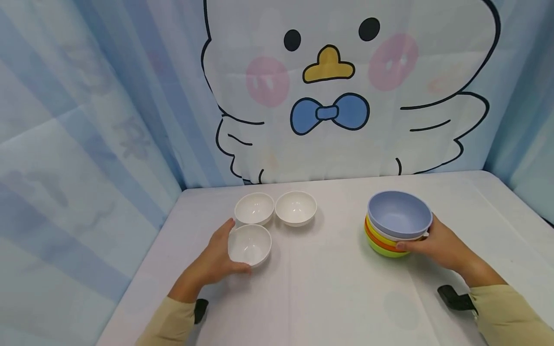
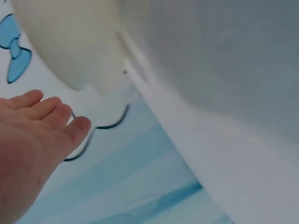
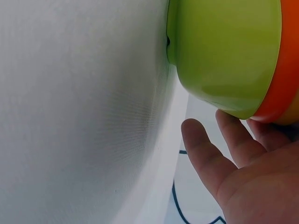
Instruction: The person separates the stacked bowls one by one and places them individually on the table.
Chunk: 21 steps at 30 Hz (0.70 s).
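A white bowl point(image 1: 249, 245) stands at the front of a group of three, with two more white bowls point(image 1: 254, 208) point(image 1: 296, 208) behind it. Around its left side my left hand point(image 1: 215, 254) is spread, thumb at the front and fingers at the back. In the left wrist view the fingers point(image 2: 60, 121) look loosely bent and apart from the pale bowl point(image 2: 70, 37). To the right, a stack of coloured bowls point(image 1: 399, 215) has blue on top and green at the bottom. My right hand point(image 1: 447, 245) grips its right side, thumb in front; two fingertips meet the stack in the right wrist view.
A pale cloth covers the table point(image 1: 320, 288). Its back edge meets a hanging curtain point(image 1: 329, 154) with a cartoon figure, and another curtain point(image 1: 86, 192) hangs along the left. Black wrist mounts point(image 1: 455, 298) sit under both sleeves.
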Each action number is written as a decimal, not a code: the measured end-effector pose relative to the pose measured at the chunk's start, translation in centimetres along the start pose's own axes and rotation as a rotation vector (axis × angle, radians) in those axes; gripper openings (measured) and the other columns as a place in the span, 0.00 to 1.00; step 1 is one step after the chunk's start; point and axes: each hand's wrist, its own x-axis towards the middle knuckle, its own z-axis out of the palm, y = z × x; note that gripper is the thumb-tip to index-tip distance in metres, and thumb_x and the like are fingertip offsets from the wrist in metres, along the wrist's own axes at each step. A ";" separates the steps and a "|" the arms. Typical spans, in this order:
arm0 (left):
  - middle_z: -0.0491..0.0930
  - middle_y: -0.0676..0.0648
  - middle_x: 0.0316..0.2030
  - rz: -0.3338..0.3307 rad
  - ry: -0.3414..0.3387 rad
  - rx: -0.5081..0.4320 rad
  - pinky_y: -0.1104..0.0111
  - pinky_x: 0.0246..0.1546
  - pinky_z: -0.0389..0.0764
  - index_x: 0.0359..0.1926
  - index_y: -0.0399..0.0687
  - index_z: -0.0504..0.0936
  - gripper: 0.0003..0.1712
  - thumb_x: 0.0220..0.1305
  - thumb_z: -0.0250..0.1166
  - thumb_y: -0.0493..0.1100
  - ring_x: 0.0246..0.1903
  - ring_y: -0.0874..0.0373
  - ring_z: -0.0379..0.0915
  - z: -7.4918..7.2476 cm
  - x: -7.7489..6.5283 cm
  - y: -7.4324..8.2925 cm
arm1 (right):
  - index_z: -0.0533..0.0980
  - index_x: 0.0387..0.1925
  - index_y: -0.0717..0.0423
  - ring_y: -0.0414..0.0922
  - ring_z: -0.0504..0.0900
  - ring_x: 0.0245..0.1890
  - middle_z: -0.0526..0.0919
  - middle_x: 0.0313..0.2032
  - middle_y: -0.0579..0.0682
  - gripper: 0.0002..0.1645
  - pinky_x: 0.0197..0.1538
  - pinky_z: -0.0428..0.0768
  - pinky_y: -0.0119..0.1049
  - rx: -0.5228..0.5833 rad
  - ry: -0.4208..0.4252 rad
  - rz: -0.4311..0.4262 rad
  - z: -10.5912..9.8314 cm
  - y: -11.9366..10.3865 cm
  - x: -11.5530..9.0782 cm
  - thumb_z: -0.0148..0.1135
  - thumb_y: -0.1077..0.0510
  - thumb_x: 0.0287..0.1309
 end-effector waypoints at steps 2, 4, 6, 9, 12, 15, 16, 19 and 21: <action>0.50 0.33 0.74 0.048 0.025 0.003 0.42 0.66 0.60 0.76 0.33 0.48 0.70 0.43 0.84 0.51 0.71 0.36 0.50 -0.1 0.2 1.2 | 0.45 0.75 0.68 0.66 0.65 0.61 0.61 0.66 0.69 0.61 0.58 0.65 0.71 0.007 0.000 -0.004 0.0 0.0 0.0 0.76 0.56 0.54; 0.50 0.35 0.75 0.107 0.031 -0.022 0.43 0.67 0.59 0.77 0.34 0.48 0.69 0.44 0.84 0.50 0.72 0.39 0.50 -0.1 0.4 2.7 | 0.45 0.75 0.67 0.66 0.65 0.61 0.61 0.66 0.69 0.61 0.58 0.65 0.72 0.007 0.000 -0.008 0.0 0.0 -0.1 0.76 0.56 0.54; 0.51 0.38 0.75 0.164 0.030 -0.048 0.46 0.69 0.57 0.77 0.37 0.49 0.69 0.44 0.84 0.50 0.73 0.42 0.49 0.1 0.8 4.3 | 0.45 0.75 0.68 0.67 0.64 0.61 0.61 0.66 0.70 0.60 0.58 0.65 0.72 0.020 -0.004 -0.020 -0.1 0.0 -0.1 0.76 0.57 0.54; 0.52 0.43 0.76 0.262 0.018 -0.078 0.51 0.71 0.56 0.78 0.41 0.50 0.69 0.43 0.84 0.50 0.74 0.48 0.48 0.8 1.8 7.0 | 0.46 0.75 0.67 0.65 0.65 0.61 0.62 0.65 0.69 0.60 0.58 0.66 0.71 0.017 -0.004 -0.028 -0.2 0.0 -0.1 0.76 0.57 0.54; 0.53 0.45 0.76 0.333 -0.019 -0.097 0.55 0.71 0.56 0.78 0.43 0.50 0.68 0.44 0.84 0.50 0.74 0.51 0.49 2.0 3.2 9.8 | 0.46 0.75 0.67 0.64 0.65 0.61 0.62 0.66 0.68 0.59 0.58 0.66 0.70 0.027 -0.005 -0.025 -0.2 0.1 0.0 0.76 0.58 0.54; 0.52 0.49 0.76 0.345 -0.086 -0.106 0.56 0.70 0.58 0.79 0.48 0.48 0.68 0.45 0.83 0.53 0.74 0.54 0.49 3.6 4.8 12.5 | 0.46 0.75 0.66 0.64 0.65 0.61 0.62 0.66 0.68 0.59 0.58 0.66 0.69 0.043 -0.006 -0.023 -0.2 0.1 0.0 0.75 0.59 0.54; 0.52 0.49 0.76 0.346 -0.103 -0.109 0.56 0.70 0.58 0.79 0.49 0.48 0.68 0.46 0.83 0.53 0.74 0.54 0.49 4.1 5.3 13.4 | 0.47 0.75 0.66 0.63 0.65 0.61 0.62 0.66 0.67 0.59 0.58 0.68 0.67 0.040 -0.005 -0.026 -0.2 0.2 0.0 0.75 0.60 0.54; 0.52 0.51 0.77 0.346 -0.142 -0.116 0.56 0.69 0.60 0.79 0.51 0.48 0.68 0.46 0.82 0.55 0.74 0.55 0.50 5.8 6.9 15.6 | 0.47 0.74 0.65 0.60 0.66 0.61 0.63 0.65 0.65 0.59 0.58 0.70 0.59 0.026 0.002 -0.034 -0.2 0.2 -0.1 0.76 0.59 0.53; 0.52 0.51 0.76 0.361 -0.155 -0.123 0.56 0.69 0.61 0.79 0.50 0.49 0.67 0.47 0.82 0.54 0.73 0.55 0.51 6.8 7.7 16.7 | 0.47 0.74 0.65 0.61 0.66 0.61 0.63 0.65 0.65 0.59 0.58 0.70 0.59 0.027 0.002 -0.040 -0.2 0.3 -0.1 0.76 0.59 0.53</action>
